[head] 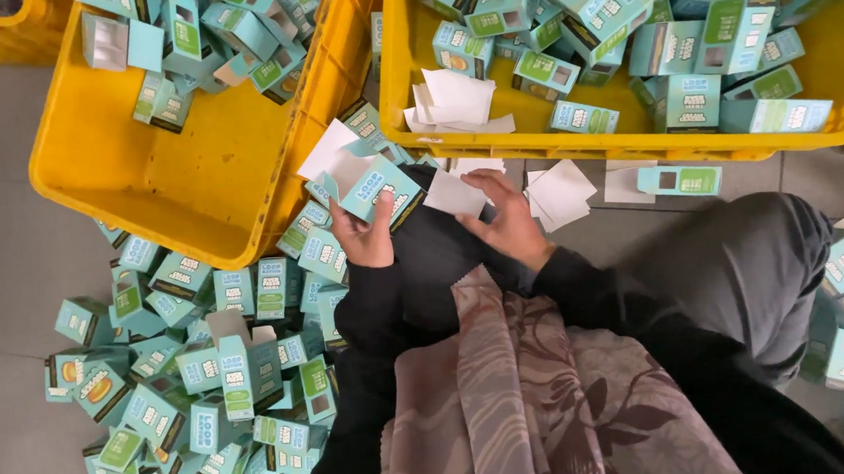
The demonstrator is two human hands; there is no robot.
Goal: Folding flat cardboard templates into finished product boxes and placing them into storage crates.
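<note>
Left hand (368, 239) pinches a teal carton (376, 189) flap-open above the lap so the right hand (512, 226), fingers closed on a white paper slip (454, 193), can feed it

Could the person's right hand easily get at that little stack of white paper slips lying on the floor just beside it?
Probably yes. The right hand, already touching one white slip, is close to the stack of white slips, with nothing lying between them.
</note>
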